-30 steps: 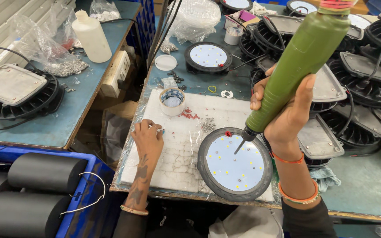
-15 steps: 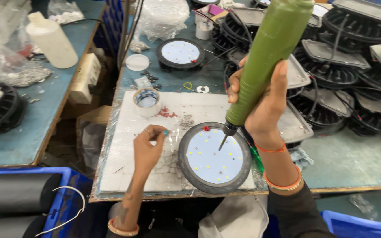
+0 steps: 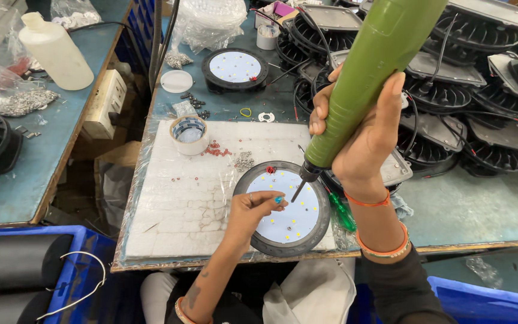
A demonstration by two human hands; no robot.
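Nearest me, my left hand rests on the round LED lamp, which lies on the white foam pad at the bench's front edge. Its fingertips are pinched together over the white light board; I cannot tell whether they hold a screw.

My right hand is clamped around the green electric screwdriver, whose bit points down, just beside those fingertips.

I judge the risk to be here: the bit sits so close to my fingers that a slip could nick them or scratch the board. A tilted driver could also cross-thread a screw.

Farther back on the pad, loose screws and small red washers lie in heaps, not in any container, and could scatter. A tape roll stands beside them.

Beyond lie a white lid, a second LED lamp and clear plastic bags. On the left bench a white plastic bottle stands, contents hidden. Black lamp housings are stacked to the right.
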